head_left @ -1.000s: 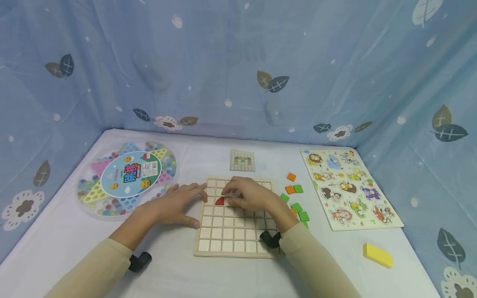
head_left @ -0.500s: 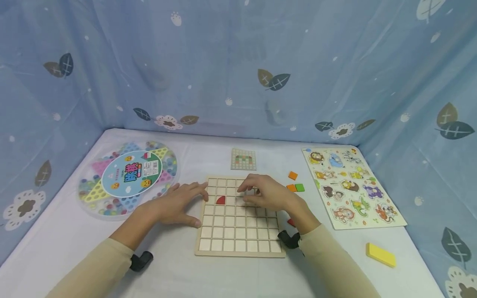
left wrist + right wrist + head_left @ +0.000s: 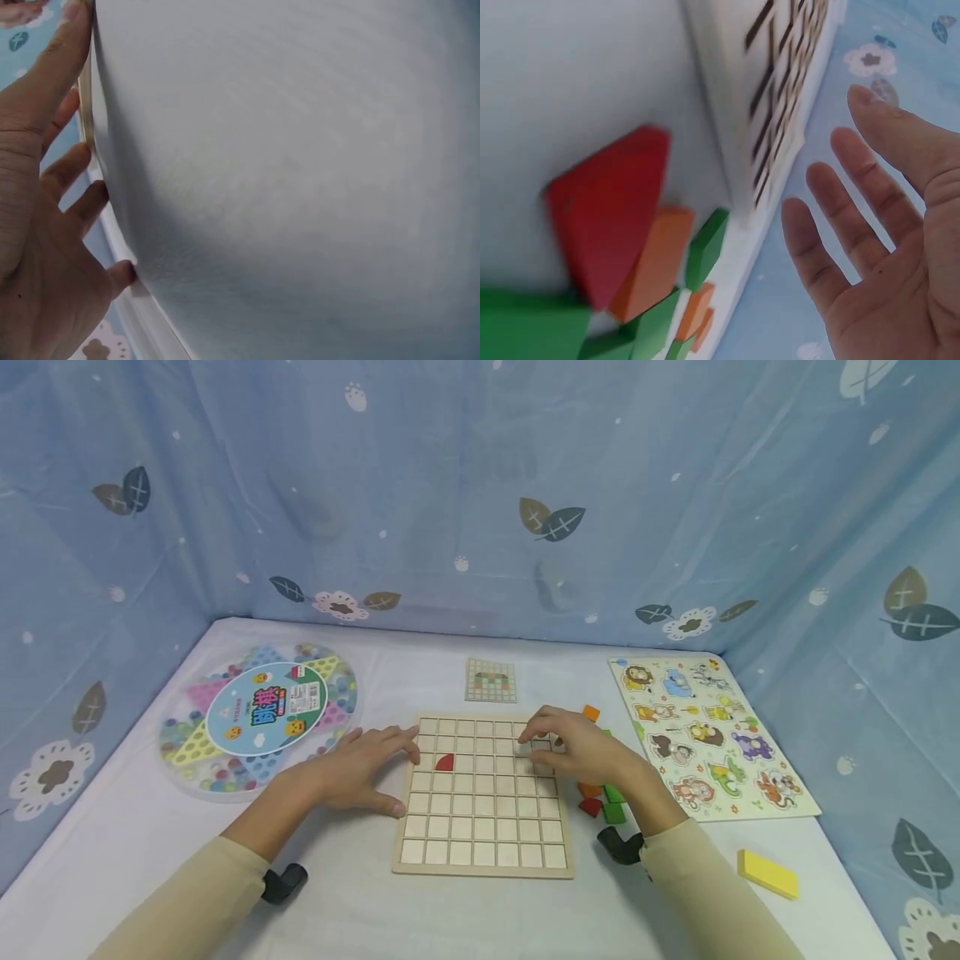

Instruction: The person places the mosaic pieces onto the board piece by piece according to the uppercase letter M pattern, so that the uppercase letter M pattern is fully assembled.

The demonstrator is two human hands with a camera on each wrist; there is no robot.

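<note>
A wooden grid board (image 3: 474,806) lies on the white table. One red quarter-circle tile (image 3: 446,762) sits in a cell at its upper left. My left hand (image 3: 347,774) rests against the board's left edge, thumb and fingers spread apart. Over the upper right of the board is my right hand (image 3: 585,750), its fingers loosely bent and holding nothing, as the right wrist view confirms. Right of the board lie loose tiles: a second red tile (image 3: 591,807), orange tiles (image 3: 656,262) and green tiles (image 3: 614,812), partly hidden in the head view by my right hand and forearm.
Behind the board lies a small pattern card (image 3: 491,682). A round Chinese checkers set (image 3: 266,710) occupies the left side. On the right are an animal puzzle board (image 3: 708,739) and a yellow block (image 3: 767,874). Blue patterned curtains (image 3: 420,510) enclose the table.
My right hand has moved rightward from beside the red tile to the board's right side, uncovering that tile and the middle cells. My left hand stays put.
</note>
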